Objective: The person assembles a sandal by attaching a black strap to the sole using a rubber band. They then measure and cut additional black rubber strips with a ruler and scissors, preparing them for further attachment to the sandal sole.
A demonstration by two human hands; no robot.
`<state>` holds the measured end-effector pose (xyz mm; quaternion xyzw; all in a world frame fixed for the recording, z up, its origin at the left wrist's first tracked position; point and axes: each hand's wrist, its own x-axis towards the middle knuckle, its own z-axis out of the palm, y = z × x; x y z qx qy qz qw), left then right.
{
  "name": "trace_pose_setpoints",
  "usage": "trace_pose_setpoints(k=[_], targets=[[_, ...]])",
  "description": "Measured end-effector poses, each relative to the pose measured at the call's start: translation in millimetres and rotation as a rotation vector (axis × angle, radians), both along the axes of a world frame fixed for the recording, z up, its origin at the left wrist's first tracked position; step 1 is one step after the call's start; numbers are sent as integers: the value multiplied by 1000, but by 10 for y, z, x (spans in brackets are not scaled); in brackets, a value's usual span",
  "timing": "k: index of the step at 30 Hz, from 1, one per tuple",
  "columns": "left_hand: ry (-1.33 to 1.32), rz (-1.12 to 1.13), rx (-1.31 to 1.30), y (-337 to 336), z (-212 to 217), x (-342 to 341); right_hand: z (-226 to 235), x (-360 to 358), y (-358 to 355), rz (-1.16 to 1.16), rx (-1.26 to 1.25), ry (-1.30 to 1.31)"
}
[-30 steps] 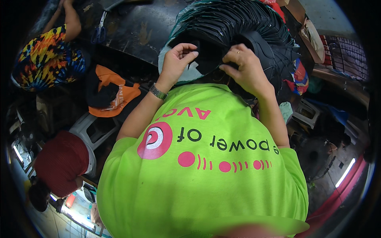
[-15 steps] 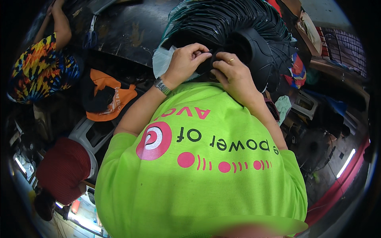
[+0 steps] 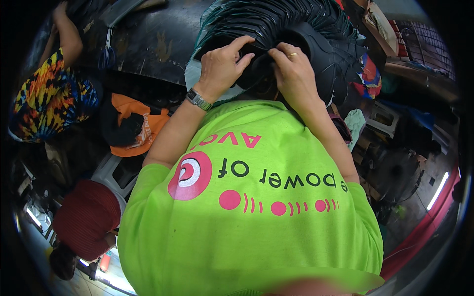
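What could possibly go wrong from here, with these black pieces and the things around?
The curved row of black pieces is close to the left hand and right hand; a bump might spread it. The scissors lie near the edge of the table, so a knock could perhaps drop them.

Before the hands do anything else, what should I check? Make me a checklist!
1. Both hands in sight: ok. The left hand and right hand show plainly.
2. Black pieces within reach: ok. The fanned row of black pieces is right by the hands.
3. Scissors away from fingers: ok. They lie off to the left on the dark table.
4. Co-worker in the colourful shirt out of the way: ok. Well off to the left.
5. Firm grip: cannot tell. Black material between the hands is too dark.
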<state>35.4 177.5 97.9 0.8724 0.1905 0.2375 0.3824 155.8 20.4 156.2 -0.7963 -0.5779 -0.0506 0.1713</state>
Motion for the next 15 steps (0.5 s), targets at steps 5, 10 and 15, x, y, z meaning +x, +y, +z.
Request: trace_pose_setpoints(k=[5,10,15], targets=[[-7,-61,34,11,-113,103,-95,-16,-29,29,-14,-55],[57,-131,-194,82,-81,58,-122,6,-131,87,-94,-91],[53,-183,-329,167,-16,100,-100,-15,-82,112,-97,-54]])
